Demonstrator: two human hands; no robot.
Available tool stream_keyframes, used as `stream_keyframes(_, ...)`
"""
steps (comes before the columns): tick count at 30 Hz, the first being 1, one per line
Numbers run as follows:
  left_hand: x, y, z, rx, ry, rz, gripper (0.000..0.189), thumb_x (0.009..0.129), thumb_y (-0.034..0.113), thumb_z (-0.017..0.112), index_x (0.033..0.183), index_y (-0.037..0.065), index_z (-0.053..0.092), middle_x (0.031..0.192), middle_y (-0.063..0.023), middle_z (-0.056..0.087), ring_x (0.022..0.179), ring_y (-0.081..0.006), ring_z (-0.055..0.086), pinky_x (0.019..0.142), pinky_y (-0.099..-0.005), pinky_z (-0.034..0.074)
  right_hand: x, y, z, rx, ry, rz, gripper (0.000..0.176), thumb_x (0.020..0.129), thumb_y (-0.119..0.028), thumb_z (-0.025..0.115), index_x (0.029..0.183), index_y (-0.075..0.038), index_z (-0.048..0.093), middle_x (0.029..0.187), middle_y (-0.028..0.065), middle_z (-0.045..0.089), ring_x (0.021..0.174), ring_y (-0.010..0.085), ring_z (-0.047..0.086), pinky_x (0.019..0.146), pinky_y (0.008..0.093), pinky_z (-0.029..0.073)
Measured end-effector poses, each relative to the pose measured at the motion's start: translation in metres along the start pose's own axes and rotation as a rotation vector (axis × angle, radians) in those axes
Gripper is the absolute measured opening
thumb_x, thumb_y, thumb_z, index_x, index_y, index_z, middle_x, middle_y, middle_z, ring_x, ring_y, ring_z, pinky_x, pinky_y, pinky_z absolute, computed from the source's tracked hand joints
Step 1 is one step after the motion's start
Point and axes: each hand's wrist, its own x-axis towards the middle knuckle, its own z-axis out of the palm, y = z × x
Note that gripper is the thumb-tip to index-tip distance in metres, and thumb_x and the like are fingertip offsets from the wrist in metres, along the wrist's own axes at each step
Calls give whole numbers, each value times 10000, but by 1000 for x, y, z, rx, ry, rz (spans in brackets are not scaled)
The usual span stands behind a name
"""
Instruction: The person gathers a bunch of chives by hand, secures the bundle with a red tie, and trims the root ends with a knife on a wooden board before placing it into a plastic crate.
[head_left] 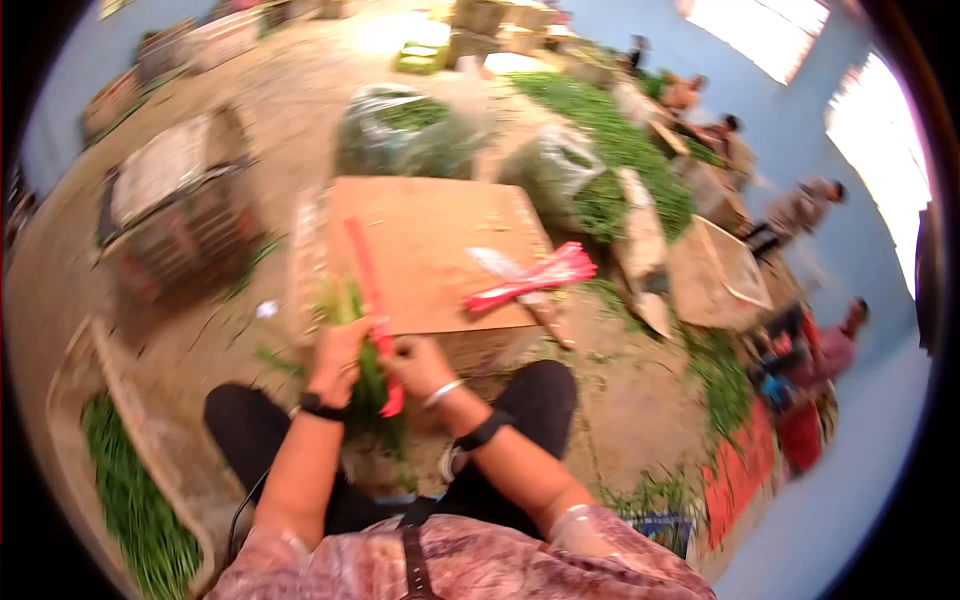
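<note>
My left hand [342,350] is closed round a bunch of long green stalks [369,390], pale at the top end, above my lap. A red strip [362,262] runs across the bunch, its upper end standing over the board and its lower end hanging below my hands. My right hand [420,366] pinches the strip beside the bunch; motion blur softens its fingertips. In front of me is a brown board [430,240] on a crate. On its right side a bundle of red strips [530,281] lies across a knife [494,263].
Behind the board stand two plastic bags of greens [385,140] [555,165]. A crate [175,215] is at left, and a bin of greens [140,500] at lower left. Heaped greens [590,115] and several people [800,210] line the right wall.
</note>
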Motion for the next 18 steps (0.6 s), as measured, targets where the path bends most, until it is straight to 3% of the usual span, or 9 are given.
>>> stream_keyframes(1, 5, 2, -3, -38, 36, 70, 115, 773, 19, 647, 869, -6, 590, 665, -56, 593, 516, -141, 565, 440, -243, 455, -4, -15, -2, 209, 1, -30, 169, 826, -138, 614, 829, 30, 635, 659, 26, 600, 603, 81, 544, 523, 266, 454)
stream_keyframes(2, 6, 8, -15, -77, 54, 143, 130, 767, 16, 652, 878, -15, 592, 681, -65, 606, 521, -141, 567, 451, -238, 460, -2, -24, -4, 288, -4, 106, 177, 839, -160, 616, 864, 14, 631, 644, 20, 587, 550, 87, 538, 491, 247, 443)
stream_keyframes(5, -2, 24, -44, -169, 157, 125, 151, 765, 4, 650, 903, -22, 596, 715, -79, 622, 543, -142, 574, 474, -234, 467, 52, -15, -16, 187, -50, 157, 159, 841, -175, 619, 835, -16, 613, 612, 20, 569, 453, 88, 489, 399, 224, 369)
stream_keyframes(8, -24, 39, -53, -211, 87, 66, 179, 772, -10, 638, 947, -2, 604, 786, -53, 615, 658, -127, 589, 528, -222, 494, 112, 0, -19, 114, -166, 179, 178, 821, -196, 626, 785, -26, 590, 605, 30, 552, 416, 112, 461, 362, 253, 344)
stream_keyframes(9, -29, 39, -52, -261, 66, 78, 212, 774, 10, 660, 970, -38, 595, 739, -89, 614, 582, -151, 573, 493, -240, 474, 130, 5, -19, 5, -192, 202, 223, 817, -246, 634, 765, -34, 590, 579, 27, 541, 385, 108, 428, 343, 257, 318)
stream_keyframes(12, -33, 39, -57, -302, -29, -17, 242, 779, 17, 663, 1002, -43, 590, 754, -91, 602, 598, -157, 568, 528, -244, 487, 163, 17, -16, -6, -116, 264, 281, 814, -293, 630, 737, -24, 604, 532, 34, 524, 362, 114, 401, 326, 280, 308)
stream_keyframes(15, -33, 41, -58, -362, -95, -85, 249, 796, 8, 641, 1030, -47, 579, 771, -91, 590, 607, -156, 565, 565, -261, 501, 176, 22, -32, -355, -142, 237, 311, 805, -267, 655, 903, 25, 608, 618, 68, 575, 459, 187, 523, 411, 326, 414)
stream_keyframes(16, -34, 42, -57, -382, -118, -111, 249, 799, 7, 637, 1034, -48, 577, 773, -90, 590, 607, -154, 566, 568, -264, 503, 173, 35, -41, -595, 5, 110, 373, 804, -274, 656, 964, 56, 589, 664, 95, 596, 529, 214, 560, 474, 341, 450)
stream_keyframes(18, -34, 43, -54, -420, -162, -107, 253, 804, 3, 629, 1049, -39, 582, 774, -93, 600, 620, -152, 588, 561, -257, 515, 120, -8, -47, -911, 217, -203, 507, 800, -284, 658, 1091, 110, 526, 778, 169, 627, 728, 254, 621, 622, 352, 504)
